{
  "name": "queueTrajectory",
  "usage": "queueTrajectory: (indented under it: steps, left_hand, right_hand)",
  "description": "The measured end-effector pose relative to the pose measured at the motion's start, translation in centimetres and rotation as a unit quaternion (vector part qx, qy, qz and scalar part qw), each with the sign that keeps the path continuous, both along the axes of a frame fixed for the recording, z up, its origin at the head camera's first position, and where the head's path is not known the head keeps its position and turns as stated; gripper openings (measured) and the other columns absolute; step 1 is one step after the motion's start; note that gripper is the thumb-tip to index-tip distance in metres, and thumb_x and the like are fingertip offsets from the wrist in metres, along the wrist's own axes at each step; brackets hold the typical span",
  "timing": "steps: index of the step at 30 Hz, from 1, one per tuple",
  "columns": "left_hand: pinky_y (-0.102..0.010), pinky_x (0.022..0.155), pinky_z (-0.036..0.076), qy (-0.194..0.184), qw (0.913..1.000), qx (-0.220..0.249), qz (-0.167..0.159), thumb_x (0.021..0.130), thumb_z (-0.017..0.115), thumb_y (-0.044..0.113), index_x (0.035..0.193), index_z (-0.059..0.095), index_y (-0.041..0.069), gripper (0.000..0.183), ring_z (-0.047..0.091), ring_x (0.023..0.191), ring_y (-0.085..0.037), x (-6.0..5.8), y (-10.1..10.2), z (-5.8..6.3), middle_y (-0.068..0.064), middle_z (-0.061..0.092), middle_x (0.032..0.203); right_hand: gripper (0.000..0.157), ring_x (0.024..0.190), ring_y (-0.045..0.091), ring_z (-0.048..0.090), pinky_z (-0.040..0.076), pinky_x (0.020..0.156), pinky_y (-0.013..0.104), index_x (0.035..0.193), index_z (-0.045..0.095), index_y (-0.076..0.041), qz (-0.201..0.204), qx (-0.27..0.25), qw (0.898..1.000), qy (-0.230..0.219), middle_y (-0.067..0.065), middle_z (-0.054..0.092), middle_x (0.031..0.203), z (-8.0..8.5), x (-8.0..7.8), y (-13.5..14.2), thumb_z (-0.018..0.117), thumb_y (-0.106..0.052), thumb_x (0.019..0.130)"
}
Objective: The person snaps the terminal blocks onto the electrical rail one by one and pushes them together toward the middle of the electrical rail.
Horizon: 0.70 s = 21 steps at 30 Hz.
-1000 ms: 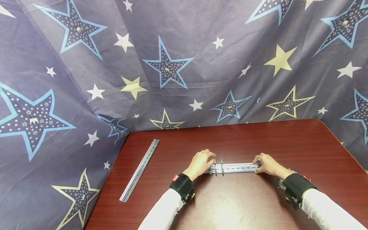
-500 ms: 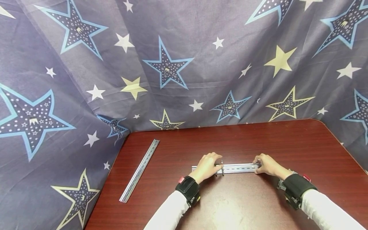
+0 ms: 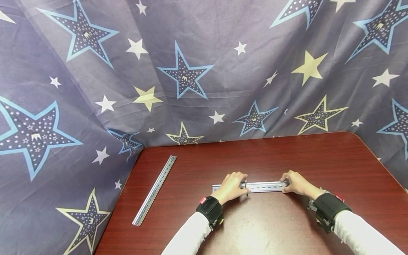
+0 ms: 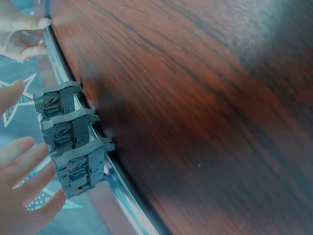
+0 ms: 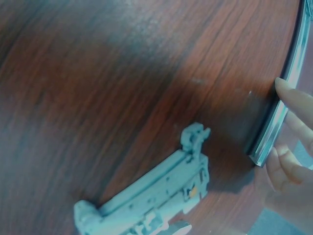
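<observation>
A slotted metal DIN rail (image 3: pixel 266 186) lies crosswise on the table. Three grey terminal blocks (image 4: pixel 80 164) sit side by side on it towards its left part. My left hand (image 3: pixel 230 187) is over these blocks; in the left wrist view its fingers (image 4: pixel 39 171) extend fairly straight along them, some fingertips against the leftmost block. In the head view the hand covers most of the blocks. My right hand (image 3: pixel 297 182) pinches the rail's right end, with a thumb or fingertip (image 5: pixel 288 93) against the rail edge in the right wrist view.
Another slotted rail (image 3: pixel 154 191) lies slantwise on the left of the reddish-brown table (image 3: pixel 204 163). One loose grey terminal block (image 5: pixel 151 191) is on the table near my right wrist. A star-patterned curtain (image 3: pixel 197 117) stands behind and to the left.
My left hand has moved right along the rail, uncovering the rail's left end and covering more of the blocks. My right hand stays at the right end.
</observation>
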<state>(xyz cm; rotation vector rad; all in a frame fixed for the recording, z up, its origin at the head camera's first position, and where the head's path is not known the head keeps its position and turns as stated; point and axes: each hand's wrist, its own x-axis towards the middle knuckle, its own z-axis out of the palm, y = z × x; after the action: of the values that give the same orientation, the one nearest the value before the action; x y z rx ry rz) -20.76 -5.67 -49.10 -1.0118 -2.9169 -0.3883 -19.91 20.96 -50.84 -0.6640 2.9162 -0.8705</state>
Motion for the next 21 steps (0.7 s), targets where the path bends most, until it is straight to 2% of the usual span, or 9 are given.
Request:
queueTrajectory:
  steps: [11, 21]
  left_hand:
    - [-0.028, 0.082, 0.039, 0.000, 0.9997, -0.023, -0.001, 0.071, 0.070, 0.033, 0.113, 0.058, 0.009, 0.050, 0.054, 0.095, -0.015, -0.07, 0.34, -0.02, 0.000, 0.060, 0.100]
    - [-0.024, 0.082, 0.040, -0.012, 0.9999, -0.005, -0.004, 0.069, 0.072, 0.028, 0.107, 0.061, 0.006, 0.045, 0.055, 0.092, -0.014, -0.38, 0.85, -0.23, -0.002, 0.061, 0.098]
  right_hand:
    - [0.029, 0.070, 0.020, 0.052, 0.041, 0.064, 0.035, 0.076, 0.061, -0.003, -0.004, -0.003, 1.000, -0.001, 0.007, 0.056, 0.075, -0.03, 0.10, 0.03, 0.078, -0.009, 0.052]
    - [0.030, 0.068, 0.019, 0.051, 0.040, 0.062, 0.034, 0.075, 0.060, -0.003, -0.010, -0.004, 1.000, 0.000, 0.007, 0.053, 0.073, 0.13, 0.12, 0.00, 0.078, -0.009, 0.051]
